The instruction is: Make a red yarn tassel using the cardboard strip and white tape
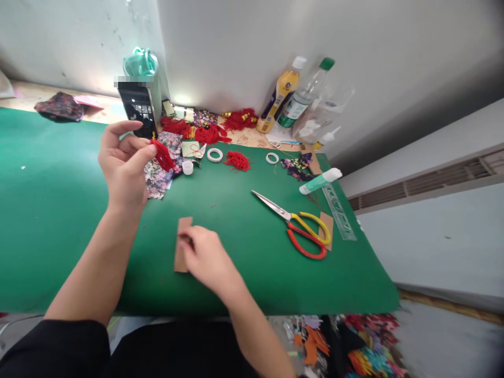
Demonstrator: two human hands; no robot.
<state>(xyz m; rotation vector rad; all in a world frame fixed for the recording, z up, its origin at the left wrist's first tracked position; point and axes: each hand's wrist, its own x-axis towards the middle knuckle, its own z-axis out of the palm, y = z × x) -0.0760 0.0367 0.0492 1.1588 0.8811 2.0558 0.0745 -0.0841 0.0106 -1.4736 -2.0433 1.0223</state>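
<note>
My left hand [128, 157] is raised over the table's left half, thumb and fingers pinching a small red tassel [163, 156] near its gold-coloured top. Lower down, the curled fingers of my right hand [205, 254] are closed at the right edge of a brown cardboard strip [181, 257], which stretches toward me on the green mat; the fingertips are partly hidden. Floral fabric pieces [157, 181] lie beyond my left hand. Scissors [289, 215] with one yellow and one red handle rest to the right of my right hand.
Along the back are a phone [137, 105], red tassels [240, 119], red threads [238, 161], a tape roll [214, 155] and several bottles [279, 94]. A glue stick [321, 181] and a clear ruler [340, 215] lie near the green mat's [236, 283] right edge.
</note>
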